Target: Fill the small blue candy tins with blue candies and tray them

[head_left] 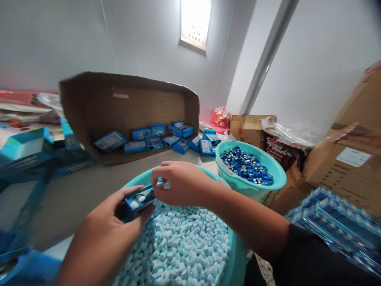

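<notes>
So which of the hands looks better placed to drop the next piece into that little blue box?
Probably the right hand: it pinches a small piece beside the open blue box, which the left hand holds.

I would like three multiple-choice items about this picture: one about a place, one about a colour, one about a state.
1. Where does the left hand hold the small blue box?
A. over the basin of pale tablets
B. inside the cardboard box
C. on the floor

2. What colour is the smaller basin holding the caps?
A. red
B. teal
C. black

3. How is the big cardboard box?
A. taped shut
B. flattened
C. lying on its side, open

Answers: 1 A, tablets lie directly beneath it; 2 B, its rim is teal; 3 C, blue boxes show inside it.
</notes>
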Available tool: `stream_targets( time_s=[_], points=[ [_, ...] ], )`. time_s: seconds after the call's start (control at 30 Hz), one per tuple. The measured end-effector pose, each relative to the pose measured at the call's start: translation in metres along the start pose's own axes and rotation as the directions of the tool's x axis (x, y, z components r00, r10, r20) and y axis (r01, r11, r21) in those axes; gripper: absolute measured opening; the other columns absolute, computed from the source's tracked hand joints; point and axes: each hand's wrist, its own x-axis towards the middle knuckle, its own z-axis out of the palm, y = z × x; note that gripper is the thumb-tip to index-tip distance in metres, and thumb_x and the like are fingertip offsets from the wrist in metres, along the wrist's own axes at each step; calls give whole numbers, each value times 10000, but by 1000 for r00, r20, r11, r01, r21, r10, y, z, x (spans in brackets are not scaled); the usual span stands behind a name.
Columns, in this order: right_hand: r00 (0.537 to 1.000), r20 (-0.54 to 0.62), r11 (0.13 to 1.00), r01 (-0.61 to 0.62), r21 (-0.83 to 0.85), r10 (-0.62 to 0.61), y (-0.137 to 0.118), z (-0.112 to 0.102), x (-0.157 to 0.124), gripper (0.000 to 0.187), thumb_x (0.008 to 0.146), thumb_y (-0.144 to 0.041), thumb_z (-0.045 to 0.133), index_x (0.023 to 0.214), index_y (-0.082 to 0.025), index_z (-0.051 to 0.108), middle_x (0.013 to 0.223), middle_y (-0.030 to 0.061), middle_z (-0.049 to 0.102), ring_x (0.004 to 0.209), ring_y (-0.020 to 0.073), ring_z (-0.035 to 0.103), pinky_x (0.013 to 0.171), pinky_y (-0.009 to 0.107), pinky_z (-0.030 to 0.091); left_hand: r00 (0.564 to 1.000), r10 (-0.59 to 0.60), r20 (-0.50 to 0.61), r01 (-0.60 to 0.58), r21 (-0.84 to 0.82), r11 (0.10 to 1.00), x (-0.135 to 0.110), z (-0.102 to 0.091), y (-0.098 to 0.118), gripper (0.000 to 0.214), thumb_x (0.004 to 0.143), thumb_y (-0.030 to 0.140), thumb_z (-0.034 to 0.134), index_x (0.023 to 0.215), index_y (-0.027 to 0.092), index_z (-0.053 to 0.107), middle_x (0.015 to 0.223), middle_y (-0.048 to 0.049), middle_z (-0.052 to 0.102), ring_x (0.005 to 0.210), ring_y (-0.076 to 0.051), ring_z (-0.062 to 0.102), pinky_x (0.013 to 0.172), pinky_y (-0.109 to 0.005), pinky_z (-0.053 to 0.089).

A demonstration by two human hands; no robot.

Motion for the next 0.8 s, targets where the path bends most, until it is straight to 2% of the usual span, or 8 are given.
stream_targets(
  time_s=[0.1,0.2,0.37,0.43,0.6,0.8],
  points=[
    [987,-26,985,-157,-73,156,0,2,1,136,808,-266,557,762,-196,665,790,15,646,666,127,476,562,276,273,996,-68,60,69,-28,997,-3,-4,6,603,618,523,737,1143,231,686,928,-46,775,841,-297,732,696,-358,566],
    [977,-40,974,-211,-83,208,0,4,2,152,816,-280,566,758,-192,675,806,25,665,688,131,501,572,276,275,997,-72,29,72,-32,997,-6,-5,6,633,624,501,747,1191,231,666,940,-57,771,807,-289,726,652,-348,559],
    [982,-7,981,-186,49,186,-5,9,2,340,888,-499,594,1037,-214,706,894,36,702,759,150,558,600,272,314,1000,-14,-15,14,-13,1000,-9,-2,5,513,688,511,735,1127,248,697,908,-44,767,791,-265,726,637,-317,536],
    [988,38,987,-151,60,149,-6,9,3,352,909,-520,580,1024,-214,708,873,34,699,757,152,553,590,274,306,1000,-11,-8,11,-5,1000,-9,-1,5,511,689,507,739,1133,258,695,924,-40,767,812,-263,728,656,-317,534],
    [982,164,991,-105,87,89,-3,1,4,246,943,-385,558,991,-225,738,857,15,699,720,134,524,586,266,297,999,-22,24,22,-19,1000,-8,-2,4,520,680,475,728,1151,260,684,988,-46,768,896,-281,723,734,-348,544],
    [988,134,997,-77,-12,78,-5,-4,2,185,876,-246,523,791,-194,679,701,8,635,606,127,423,542,281,260,998,-49,26,48,14,999,-4,-3,3,537,628,517,737,1097,258,709,925,-44,774,832,-299,729,671,-351,559]
  ],
)
